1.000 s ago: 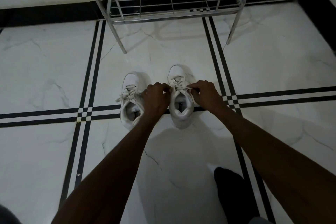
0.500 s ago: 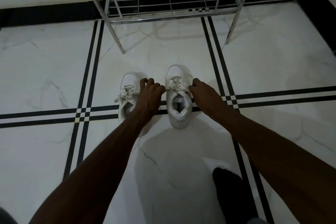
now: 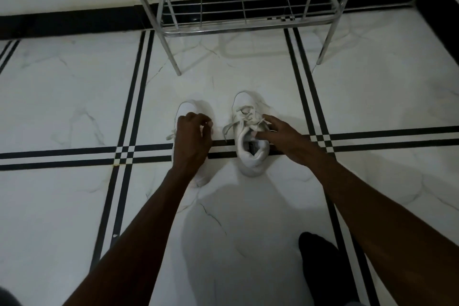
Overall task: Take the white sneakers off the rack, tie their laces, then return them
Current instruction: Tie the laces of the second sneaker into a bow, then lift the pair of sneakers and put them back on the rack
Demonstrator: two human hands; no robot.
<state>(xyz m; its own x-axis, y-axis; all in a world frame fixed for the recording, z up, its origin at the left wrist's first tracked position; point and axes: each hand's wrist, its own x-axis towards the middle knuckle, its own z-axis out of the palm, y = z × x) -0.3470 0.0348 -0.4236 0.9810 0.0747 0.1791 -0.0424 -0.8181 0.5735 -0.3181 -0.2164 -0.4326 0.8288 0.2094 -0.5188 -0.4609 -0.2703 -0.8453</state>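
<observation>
Two white sneakers stand side by side on the floor, toes toward the rack. The right sneaker (image 3: 252,161) has its laces (image 3: 244,117) in a bow, with loose ends trailing left. My right hand (image 3: 283,138) rests on its tongue and collar, fingers spread and thumb at the opening. My left hand (image 3: 192,140) sits over the left sneaker (image 3: 189,108) with loosely curled fingers. It hides most of that shoe and its laces, and only one lace end (image 3: 171,135) pokes out to the left.
The metal wire shoe rack (image 3: 238,26) stands just beyond the sneakers against the wall, and its lowest shelf holds nothing. The floor is white marble with black stripe lines (image 3: 74,154). A dark-socked foot (image 3: 320,263) is at the bottom right.
Both hands let go of the right sneaker's laces. My left hand moved left onto the left sneaker. My right hand opened and settled on the right sneaker's collar.
</observation>
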